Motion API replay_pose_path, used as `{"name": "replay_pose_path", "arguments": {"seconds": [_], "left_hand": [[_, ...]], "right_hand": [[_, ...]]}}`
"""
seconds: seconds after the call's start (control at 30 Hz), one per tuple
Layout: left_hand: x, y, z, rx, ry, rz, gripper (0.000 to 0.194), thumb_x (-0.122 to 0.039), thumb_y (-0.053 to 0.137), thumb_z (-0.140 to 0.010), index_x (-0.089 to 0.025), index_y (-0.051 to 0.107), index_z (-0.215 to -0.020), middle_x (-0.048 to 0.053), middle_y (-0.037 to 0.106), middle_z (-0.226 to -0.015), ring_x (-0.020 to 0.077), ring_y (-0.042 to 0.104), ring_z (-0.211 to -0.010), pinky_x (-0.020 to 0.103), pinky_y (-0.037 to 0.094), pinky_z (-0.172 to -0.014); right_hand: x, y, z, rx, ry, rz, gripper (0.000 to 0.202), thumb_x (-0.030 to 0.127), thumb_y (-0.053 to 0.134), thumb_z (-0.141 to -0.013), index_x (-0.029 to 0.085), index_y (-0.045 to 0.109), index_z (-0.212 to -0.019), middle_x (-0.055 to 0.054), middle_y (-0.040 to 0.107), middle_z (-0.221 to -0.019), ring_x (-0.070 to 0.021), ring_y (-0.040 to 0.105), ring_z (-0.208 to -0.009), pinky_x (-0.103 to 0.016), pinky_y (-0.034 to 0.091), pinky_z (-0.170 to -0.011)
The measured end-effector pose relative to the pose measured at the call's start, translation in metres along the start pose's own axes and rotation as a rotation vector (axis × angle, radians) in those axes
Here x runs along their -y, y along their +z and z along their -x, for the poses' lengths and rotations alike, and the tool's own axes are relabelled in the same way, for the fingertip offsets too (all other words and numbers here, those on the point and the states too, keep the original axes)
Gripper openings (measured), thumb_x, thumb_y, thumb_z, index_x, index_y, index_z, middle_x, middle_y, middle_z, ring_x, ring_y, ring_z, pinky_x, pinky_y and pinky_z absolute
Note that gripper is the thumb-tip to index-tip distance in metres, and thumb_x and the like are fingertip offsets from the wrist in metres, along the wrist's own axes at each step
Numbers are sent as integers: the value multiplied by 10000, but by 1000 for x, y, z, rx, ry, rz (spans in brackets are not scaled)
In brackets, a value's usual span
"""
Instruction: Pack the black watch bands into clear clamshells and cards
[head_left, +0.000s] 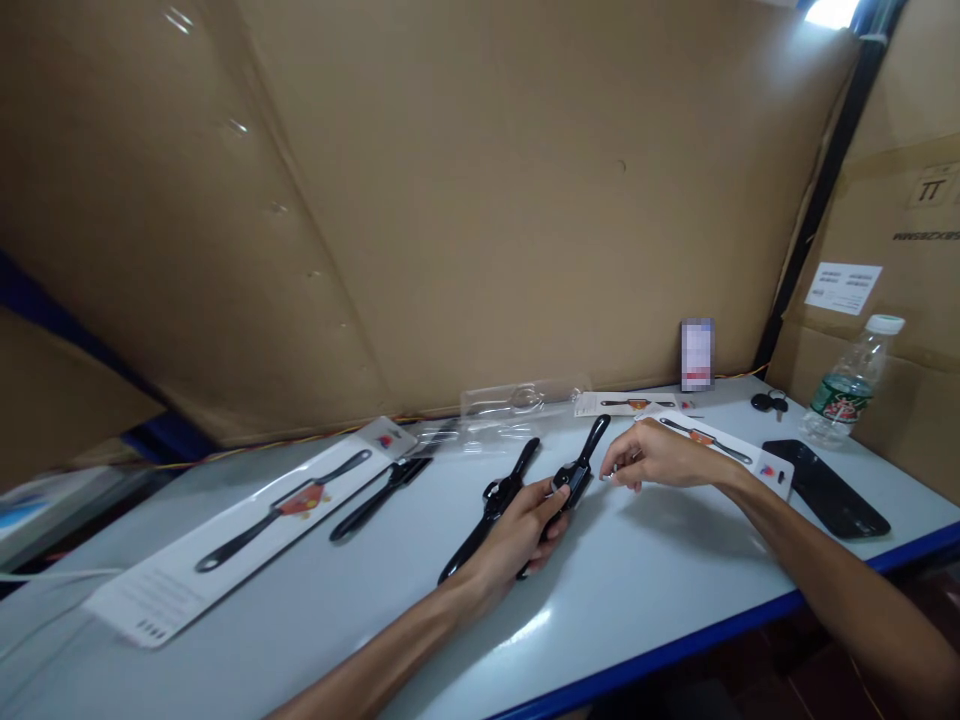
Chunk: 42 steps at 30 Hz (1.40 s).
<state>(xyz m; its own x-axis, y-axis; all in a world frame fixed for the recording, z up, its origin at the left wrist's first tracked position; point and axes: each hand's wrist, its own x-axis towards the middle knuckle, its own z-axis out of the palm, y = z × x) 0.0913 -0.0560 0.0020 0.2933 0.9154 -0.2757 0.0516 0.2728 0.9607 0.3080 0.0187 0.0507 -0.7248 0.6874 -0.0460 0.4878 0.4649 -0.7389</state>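
Observation:
My left hand [531,522] is closed around the middle of a black spokeshave [598,434], one handle of which points up and away over the table. Just right of it, my right hand [656,455] hangs above the tabletop with thumb and fingers pinched together. A small shiny bit [606,477] shows at its fingertips, too small to name. A second black spokeshave [517,470] lies partly behind my left hand and wrist. Further left, another black spokeshave [375,503] rests beside a large white printed card [255,540] that pictures such a tool.
Clear plastic blister shells [499,415] lie against the cardboard wall. More printed cards [757,462] sit behind my right hand. On the right are a black tray-like piece [829,490], keys [771,403], a water bottle [844,395] and a propped phone [697,355].

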Motion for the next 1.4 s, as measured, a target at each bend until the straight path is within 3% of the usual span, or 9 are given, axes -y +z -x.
{"name": "replay_pose_path", "arguments": {"seconds": [0.23, 0.33, 0.5, 0.6, 0.7, 0.87, 1.17, 1.3, 1.4], "left_hand": [[0, -1, -1, -13, 21, 1, 317, -503, 546, -903, -221, 413, -844, -97, 361, -577, 41, 208, -420, 197, 145, -380], [0, -1, -1, -7, 28, -6, 320, -501, 553, -900, -220, 415, -833, -96, 364, -574, 42, 207, -421, 197, 148, -378], [1, -1, -1, -35, 30, 30, 331, -490, 558, -900, -222, 394, -798, -95, 367, -577, 41, 209, -424, 197, 149, -380], [3, -2, -3, -73, 29, 53, 355, -491, 564, -895, -225, 366, -765, -92, 370, -580, 39, 217, -425, 196, 149, -381], [3, -3, -3, -72, 24, 57, 347, -484, 569, -893, -223, 375, -771, -91, 375, -587, 37, 222, -423, 194, 150, -381], [5, -3, -4, -61, 20, 60, 350, -495, 592, -877, -223, 391, -787, -93, 377, -589, 36, 232, -419, 190, 152, -381], [2, -3, -3, -41, 8, 81, 356, -482, 602, -878, -225, 377, -777, -93, 370, -579, 35, 215, -413, 196, 134, -386], [1, -4, -3, -35, -5, 93, 360, -486, 590, -885, -223, 369, -777, -94, 370, -581, 33, 207, -414, 195, 132, -387], [1, -4, -2, -19, 0, 78, 346, -492, 587, -882, -224, 384, -803, -96, 376, -585, 35, 206, -413, 195, 135, -384]], "right_hand": [[-1, 29, -10, -6, -154, 235, 303, 0, 568, -746, 167, 780, -884, 16, 695, -694, -100, 552, -602, -220, 399, -611], [-1, 32, -12, -22, -112, 199, 315, -9, 548, -730, 155, 774, -876, 21, 671, -644, -104, 566, -587, -211, 398, -590], [-5, 29, -10, -2, -71, 342, 234, 49, 601, -748, 164, 759, -877, 9, 680, -680, -118, 571, -623, -226, 390, -623], [-3, 31, -7, 45, -55, 382, 102, 198, 683, -791, 172, 744, -869, -10, 688, -729, -147, 588, -707, -243, 397, -661], [5, 37, -3, 81, -36, 421, 172, 294, 742, -769, 163, 730, -879, -25, 673, -743, -184, 588, -794, -264, 405, -701], [15, 46, 1, 125, -30, 438, 174, 62, 598, -763, 146, 719, -856, -34, 664, -782, -173, 571, -820, -272, 417, -759], [5, 36, 8, 108, -78, 466, 191, 27, 563, -751, 164, 692, -782, -49, 652, -798, -202, 571, -893, -283, 432, -762], [11, 25, 8, 118, -100, 244, 127, 63, 618, -769, 171, 682, -787, 11, 618, -685, -140, 566, -689, -248, 421, -644], [12, 22, 3, -15, -116, -69, 53, 148, 652, -817, 165, 677, -861, 43, 593, -634, -105, 548, -591, -223, 407, -574]]}}
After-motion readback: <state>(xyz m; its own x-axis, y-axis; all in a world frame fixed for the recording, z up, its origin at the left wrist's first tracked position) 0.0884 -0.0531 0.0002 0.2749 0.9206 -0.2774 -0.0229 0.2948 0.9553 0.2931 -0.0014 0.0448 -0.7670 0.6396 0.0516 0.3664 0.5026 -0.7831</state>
